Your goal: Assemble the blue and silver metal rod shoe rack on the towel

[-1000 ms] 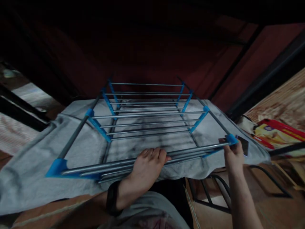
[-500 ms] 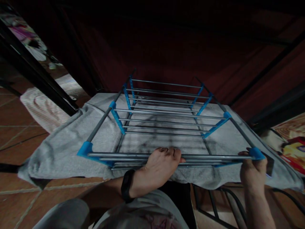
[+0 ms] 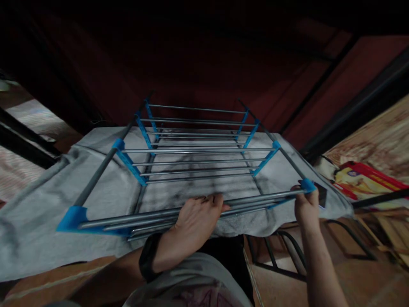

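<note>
Over a grey cloth (image 3: 41, 213), both hands (image 3: 194, 219) (image 3: 306, 208) grip the drying rack's (image 3: 198, 149) near rail.

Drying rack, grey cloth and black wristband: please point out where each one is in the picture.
Drying rack (image 3: 198, 150): head view, on a middle metal rod.
Grey cloth (image 3: 44, 226): head view, on its bare left part.
Black wristband (image 3: 147, 262): head view, on the band at the left wrist.

The drying rack (image 3: 198, 157), grey metal rods with blue plastic joints, lies flat before me on a grey cloth.
</note>
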Demonstrator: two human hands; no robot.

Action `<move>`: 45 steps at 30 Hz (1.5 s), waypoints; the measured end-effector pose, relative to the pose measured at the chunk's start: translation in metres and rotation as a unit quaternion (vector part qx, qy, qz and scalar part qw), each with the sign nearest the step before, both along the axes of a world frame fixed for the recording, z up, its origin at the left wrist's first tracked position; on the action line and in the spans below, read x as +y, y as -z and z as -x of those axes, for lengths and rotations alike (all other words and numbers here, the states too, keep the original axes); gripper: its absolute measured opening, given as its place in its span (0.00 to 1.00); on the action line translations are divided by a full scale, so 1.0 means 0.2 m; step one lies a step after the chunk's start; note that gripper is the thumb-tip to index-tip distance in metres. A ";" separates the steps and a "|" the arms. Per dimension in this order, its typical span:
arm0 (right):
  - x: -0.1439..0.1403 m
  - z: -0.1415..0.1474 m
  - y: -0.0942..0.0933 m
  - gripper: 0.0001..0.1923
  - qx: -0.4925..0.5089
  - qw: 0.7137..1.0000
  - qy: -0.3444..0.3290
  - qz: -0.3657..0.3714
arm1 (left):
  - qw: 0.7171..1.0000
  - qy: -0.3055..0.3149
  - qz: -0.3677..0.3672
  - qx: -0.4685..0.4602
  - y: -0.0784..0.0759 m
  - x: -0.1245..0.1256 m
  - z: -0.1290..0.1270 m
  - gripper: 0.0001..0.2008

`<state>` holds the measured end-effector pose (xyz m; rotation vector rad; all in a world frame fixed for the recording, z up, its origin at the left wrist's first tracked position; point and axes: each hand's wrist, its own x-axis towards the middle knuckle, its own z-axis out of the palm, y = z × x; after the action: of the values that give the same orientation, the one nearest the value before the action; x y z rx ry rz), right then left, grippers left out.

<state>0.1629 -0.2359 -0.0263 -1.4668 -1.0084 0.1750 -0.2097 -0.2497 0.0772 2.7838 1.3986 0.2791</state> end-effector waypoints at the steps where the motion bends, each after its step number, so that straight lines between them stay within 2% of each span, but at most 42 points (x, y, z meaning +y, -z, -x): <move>1: 0.00 0.00 -0.01 0.18 0.006 1.000 -0.007 -0.003 | 1.000 -0.002 -0.007 0.005 0.00 0.00 0.00 0.09; 5: 0.02 0.04 -0.03 0.16 0.042 0.998 -0.033 -0.026 | 0.999 -0.005 -0.038 0.015 -0.01 0.01 0.00 0.13; 8: 0.04 0.05 -0.05 0.18 0.068 0.997 -0.041 -0.016 | 0.997 0.001 -0.074 0.006 0.01 0.01 0.01 0.14; 11: 0.05 0.04 -0.08 0.19 0.049 0.998 -0.049 0.000 | 0.995 0.008 -0.099 0.004 0.03 0.01 0.03 0.13; 14: 0.06 0.04 -0.11 0.19 0.033 0.996 -0.080 0.015 | 0.995 0.020 -0.092 0.023 0.03 0.02 0.03 0.13; 21: 0.06 0.04 -0.13 0.23 0.088 0.986 -0.145 0.003 | 0.995 0.023 -0.067 0.066 0.03 0.03 0.03 0.14; 32: 0.07 0.01 -0.09 0.24 0.109 0.984 -0.143 0.009 | 0.995 0.009 -0.080 0.053 0.03 0.02 0.01 0.15; 40: 0.06 0.02 -0.09 0.23 0.108 0.987 -0.122 0.004 | 0.981 0.032 -0.185 0.051 0.05 0.00 0.01 0.15; 45: 0.06 0.02 -0.07 0.23 0.121 0.987 -0.108 -0.005 | 0.975 0.049 -0.209 0.063 0.07 0.01 0.02 0.09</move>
<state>0.1582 -0.2233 -0.0125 -1.2898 -0.9652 0.4913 -0.2131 -0.2485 0.0636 3.2511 1.3554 0.4503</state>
